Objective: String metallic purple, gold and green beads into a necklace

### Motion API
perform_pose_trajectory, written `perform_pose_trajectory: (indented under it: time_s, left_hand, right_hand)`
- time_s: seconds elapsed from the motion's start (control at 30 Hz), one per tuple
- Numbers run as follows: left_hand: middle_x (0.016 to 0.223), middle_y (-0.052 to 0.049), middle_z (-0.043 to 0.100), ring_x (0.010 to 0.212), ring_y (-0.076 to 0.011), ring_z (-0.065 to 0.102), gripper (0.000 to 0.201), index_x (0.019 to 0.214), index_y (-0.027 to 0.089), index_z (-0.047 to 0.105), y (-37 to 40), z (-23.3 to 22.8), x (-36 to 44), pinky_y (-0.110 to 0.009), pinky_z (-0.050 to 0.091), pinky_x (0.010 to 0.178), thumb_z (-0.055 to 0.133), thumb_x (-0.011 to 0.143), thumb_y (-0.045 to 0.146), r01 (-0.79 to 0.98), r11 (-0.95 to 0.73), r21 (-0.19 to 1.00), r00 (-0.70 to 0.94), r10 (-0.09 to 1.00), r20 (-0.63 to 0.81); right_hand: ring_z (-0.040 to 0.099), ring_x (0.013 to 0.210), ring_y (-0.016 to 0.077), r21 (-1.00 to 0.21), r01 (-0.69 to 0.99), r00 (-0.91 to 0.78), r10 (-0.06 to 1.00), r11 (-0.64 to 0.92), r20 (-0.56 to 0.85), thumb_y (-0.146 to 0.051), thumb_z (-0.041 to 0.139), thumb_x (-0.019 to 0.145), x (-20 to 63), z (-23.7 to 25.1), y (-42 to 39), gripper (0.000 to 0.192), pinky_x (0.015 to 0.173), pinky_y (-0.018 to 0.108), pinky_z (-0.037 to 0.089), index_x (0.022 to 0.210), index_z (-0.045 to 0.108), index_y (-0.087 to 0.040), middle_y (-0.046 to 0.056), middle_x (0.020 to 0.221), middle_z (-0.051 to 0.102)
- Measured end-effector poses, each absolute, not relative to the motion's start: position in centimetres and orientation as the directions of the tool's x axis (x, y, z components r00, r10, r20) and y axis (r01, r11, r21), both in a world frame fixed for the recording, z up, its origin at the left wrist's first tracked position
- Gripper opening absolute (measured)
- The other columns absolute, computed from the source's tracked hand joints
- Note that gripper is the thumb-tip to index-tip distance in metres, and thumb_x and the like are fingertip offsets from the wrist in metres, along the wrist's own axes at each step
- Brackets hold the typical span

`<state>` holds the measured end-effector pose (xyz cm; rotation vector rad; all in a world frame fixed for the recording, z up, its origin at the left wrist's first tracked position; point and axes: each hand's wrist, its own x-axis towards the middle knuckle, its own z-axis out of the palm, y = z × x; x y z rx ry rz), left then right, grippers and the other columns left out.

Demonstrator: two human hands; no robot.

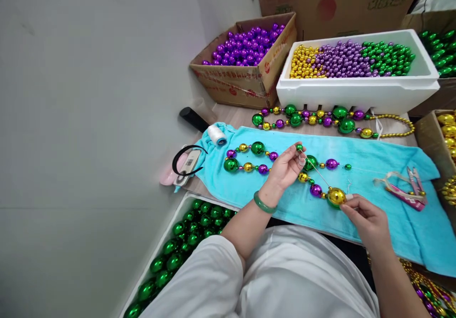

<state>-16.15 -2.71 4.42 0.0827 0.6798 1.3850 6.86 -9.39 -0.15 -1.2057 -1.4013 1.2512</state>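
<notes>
My left hand (287, 166), with a green bangle (264, 203) on the wrist, is raised above the towel. Its fingertips pinch a small green bead (299, 148). A taut thread (317, 169) slants down from there to a large gold bead (337, 196), which my right hand (368, 223) grips between thumb and fingers. Part of another green bead shows beneath the gold one. Around my hands lies a strand of purple, gold and green beads (258, 148) on the turquoise towel (359, 154). One loose-looking small green bead (348, 167) sits on the thread to the right.
Behind the towel lies a finished-looking bead necklace (346, 126). A white foam box (356, 92) and a cardboard box (235, 86) hold beads. A thread spool (217, 135) and black headband (174, 159) are left; pink-handled snips (415, 182) lie right. Green beads (174, 261) fill a low box.
</notes>
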Motion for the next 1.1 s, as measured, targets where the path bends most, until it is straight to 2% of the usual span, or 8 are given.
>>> perform_pose_trajectory:
  time_s: [0.27, 0.43, 0.53, 0.63, 0.7, 0.83, 1.0, 1.1]
  left_hand:
    - [0.082, -0.003, 0.065, 0.068, -0.0055, 0.061, 0.017, 0.098, 0.013, 0.068, -2.7, 4.6, -16.2, -0.015, 0.05, 0.063, 0.054, 0.088, 0.011, -0.859, 0.177, 0.481, -0.01, 0.933, -0.361]
    - [0.076, -0.001, 0.064, 0.067, -0.0066, 0.062, 0.015, 0.093, 0.012, 0.069, -2.8, 4.6, -16.4, -0.016, 0.049, 0.061, 0.063, 0.08, 0.008, -0.779, 0.111, 0.617, -0.101, 0.949, -0.298]
    - [0.074, -0.001, 0.064, 0.066, -0.0076, 0.062, 0.02, 0.09, 0.012, 0.071, -3.1, 4.6, -15.9, -0.018, 0.048, 0.061, 0.072, 0.071, 0.008, -0.712, 0.162, 0.684, -0.05, 0.959, -0.279]
    - [0.077, -0.002, 0.066, 0.064, -0.0079, 0.06, 0.019, 0.086, 0.012, 0.073, -3.7, 4.6, -14.7, -0.02, 0.047, 0.063, 0.077, 0.067, 0.016, -0.615, 0.252, 0.747, 0.049, 0.958, -0.282]
    - [0.08, -0.004, 0.067, 0.067, -0.009, 0.059, 0.016, 0.079, 0.012, 0.073, -3.9, 4.7, -13.6, -0.021, 0.047, 0.064, 0.077, 0.07, 0.025, -0.528, 0.244, 0.814, 0.076, 0.968, -0.241]
    - [0.089, -0.006, 0.067, 0.08, -0.012, 0.058, 0.018, 0.077, 0.014, 0.074, -3.3, 5.3, -11.3, -0.021, 0.046, 0.068, 0.073, 0.074, 0.032, -0.288, 0.093, 0.953, 0.137, 0.989, -0.055]
    - [0.089, -0.005, 0.067, 0.078, -0.0115, 0.057, 0.024, 0.088, 0.014, 0.072, -0.5, 5.3, -7.8, -0.022, 0.046, 0.068, 0.061, 0.082, 0.034, -0.092, 0.026, 0.995, 0.274, 0.962, 0.0]
    - [0.086, -0.005, 0.067, 0.079, -0.0122, 0.058, 0.023, 0.084, 0.014, 0.072, 1.3, 4.4, -5.5, -0.024, 0.045, 0.073, 0.057, 0.085, 0.032, 0.047, -0.087, 0.995, 0.291, 0.954, 0.07]
  right_hand:
    - [0.056, 0.07, 0.0155, -0.994, 0.111, -0.144, 0.99, 0.021, 0.005, -0.029, 0.069, 0.077, 6.8, -0.2, -9.3, 0.018, 0.06, 0.026, 0.042, 0.062, 0.064, -0.02, 0.003, 0.075, 0.061]
    - [0.057, 0.071, 0.016, -0.993, 0.113, -0.145, 0.989, 0.021, 0.004, -0.03, 0.07, 0.076, 7.1, -0.5, -9.2, 0.017, 0.062, 0.027, 0.043, 0.063, 0.065, -0.02, 0.003, 0.075, 0.062]
    - [0.057, 0.071, 0.0164, -0.992, 0.121, -0.137, 0.991, 0.019, 0.003, -0.031, 0.07, 0.076, 6.9, -0.5, -9.0, 0.017, 0.061, 0.027, 0.043, 0.064, 0.066, -0.02, 0.004, 0.076, 0.063]
    - [0.056, 0.069, 0.0156, -0.994, 0.108, -0.107, 0.994, 0.02, 0.008, -0.031, 0.07, 0.076, 6.2, -0.4, -8.8, 0.017, 0.06, 0.027, 0.042, 0.064, 0.066, -0.019, 0.003, 0.075, 0.063]
    - [0.054, 0.065, 0.014, -0.997, 0.083, -0.08, 0.997, 0.004, -0.002, -0.031, 0.07, 0.076, 5.8, -0.2, -8.6, 0.017, 0.058, 0.027, 0.041, 0.064, 0.066, -0.019, 0.002, 0.072, 0.061]
    - [0.047, 0.056, 0.0096, -1.0, 0.022, -0.007, 1.0, -0.019, -0.02, -0.031, 0.072, 0.073, 6.1, 0.2, -7.8, 0.016, 0.051, 0.025, 0.037, 0.065, 0.065, -0.019, 0.001, 0.072, 0.061]
    - [0.039, 0.047, 0.007, -0.998, 0.017, 0.089, 0.994, -0.064, -0.063, -0.035, 0.074, 0.069, 8.7, -0.3, -5.7, 0.018, 0.045, 0.024, 0.032, 0.067, 0.067, -0.018, -0.002, 0.063, 0.057]
    - [0.047, 0.051, 0.0102, -0.986, 0.09, 0.061, 0.989, -0.14, -0.134, -0.038, 0.074, 0.066, 10.9, -1.0, -4.3, 0.023, 0.048, 0.025, 0.038, 0.078, 0.071, -0.019, -0.001, 0.064, 0.061]
